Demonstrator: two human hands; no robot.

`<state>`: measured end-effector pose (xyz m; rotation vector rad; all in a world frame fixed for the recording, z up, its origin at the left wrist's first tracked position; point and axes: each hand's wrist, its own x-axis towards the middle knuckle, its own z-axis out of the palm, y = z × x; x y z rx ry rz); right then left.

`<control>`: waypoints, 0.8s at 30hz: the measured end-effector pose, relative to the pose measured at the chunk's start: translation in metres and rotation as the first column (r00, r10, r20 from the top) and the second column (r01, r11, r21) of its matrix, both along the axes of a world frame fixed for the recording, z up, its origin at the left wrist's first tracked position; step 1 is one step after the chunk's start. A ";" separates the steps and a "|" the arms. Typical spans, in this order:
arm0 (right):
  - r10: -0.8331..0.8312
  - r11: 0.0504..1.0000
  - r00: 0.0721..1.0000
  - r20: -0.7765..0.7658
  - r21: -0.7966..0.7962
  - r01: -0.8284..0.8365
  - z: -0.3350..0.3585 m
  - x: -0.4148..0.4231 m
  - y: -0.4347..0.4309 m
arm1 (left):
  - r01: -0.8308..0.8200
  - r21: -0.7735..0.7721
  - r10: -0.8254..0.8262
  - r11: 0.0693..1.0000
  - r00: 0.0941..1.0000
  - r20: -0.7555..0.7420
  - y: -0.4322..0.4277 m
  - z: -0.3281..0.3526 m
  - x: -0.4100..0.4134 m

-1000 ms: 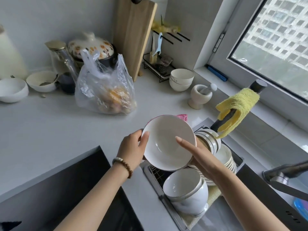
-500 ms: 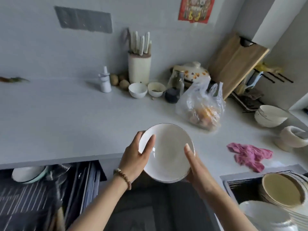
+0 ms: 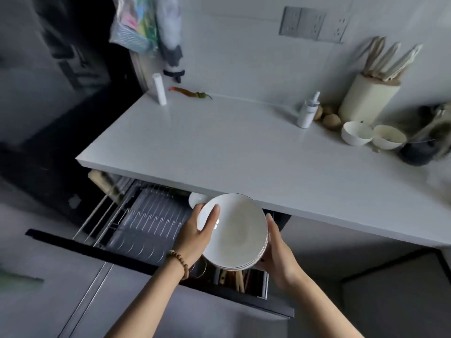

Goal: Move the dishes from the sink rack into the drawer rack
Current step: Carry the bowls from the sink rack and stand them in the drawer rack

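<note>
The drawer rack (image 3: 146, 223) is pulled open below the edge of the white countertop (image 3: 244, 152), and its wire rows show at the left of the bowls. On the far left of the countertop a white tube (image 3: 159, 88) stands upright, and a red chili (image 3: 189, 93) lies just beside it at the wall. The left hand (image 3: 195, 236), with a bead bracelet (image 3: 179, 263) on the wrist, grips the left rim of a stack of white bowls (image 3: 235, 231); its thumb lies inside the top bowl and the other fingers are hidden behind. The stack is held tilted above the right part of the open drawer rack, in front of the countertop edge. The right hand (image 3: 277, 257) supports the right side of the stack, the fingers together and pressed on the rims. Further right on the countertop stand a small white bottle (image 3: 308, 111), two small bowls (image 3: 373, 135) and a knife block (image 3: 368, 102).
</note>
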<state>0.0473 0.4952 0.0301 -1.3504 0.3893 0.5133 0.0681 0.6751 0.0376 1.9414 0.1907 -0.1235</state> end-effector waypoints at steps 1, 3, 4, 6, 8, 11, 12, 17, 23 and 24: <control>0.025 1.000 1.000 -0.003 -0.011 -0.025 -0.005 0.004 0.013 | -0.013 -0.006 0.012 1.000 1.000 -0.021 0.013 -0.001 0.000; 0.091 0.996 0.996 -0.012 -0.014 -0.091 -0.015 0.012 0.038 | -0.056 -0.026 0.054 0.998 0.996 -0.077 0.038 -0.008 0.000; 0.121 0.992 0.992 -0.021 -0.012 -0.122 -0.019 0.016 0.050 | -0.083 -0.029 0.079 0.996 0.990 -0.119 0.050 -0.013 0.001; 0.163 0.987 0.986 -0.042 -0.009 -0.163 -0.030 0.024 0.070 | -0.118 -0.039 0.110 0.992 0.979 -0.173 0.073 -0.026 0.002; 0.198 0.980 0.979 -0.057 0.028 -0.196 -0.042 0.033 0.091 | -0.149 -0.056 0.133 0.987 0.964 -0.232 0.099 -0.044 0.008; 0.262 0.961 0.965 -0.029 0.099 -0.258 -0.063 0.043 0.127 | -0.186 -0.086 0.148 0.979 0.932 -0.332 0.137 -0.064 0.021; 0.269 0.957 0.963 -0.027 0.120 -0.264 -0.069 0.047 0.139 | -0.167 -0.090 0.125 0.982 0.927 -0.353 0.150 -0.071 0.029; 0.161 0.985 0.976 -0.147 0.086 -0.149 -0.122 0.078 0.197 | -0.034 -0.109 -0.014 0.993 0.910 -0.415 0.215 -0.109 0.075; 0.078 0.989 0.974 -0.214 -0.107 -0.103 -0.196 0.122 0.274 | 0.118 -0.018 -0.114 0.993 0.887 -0.447 0.284 -0.193 0.131; 0.088 0.981 0.976 -0.200 -0.153 -0.120 -0.205 0.131 0.284 | 0.125 -0.018 -0.119 0.992 0.886 -0.448 0.292 -0.206 0.141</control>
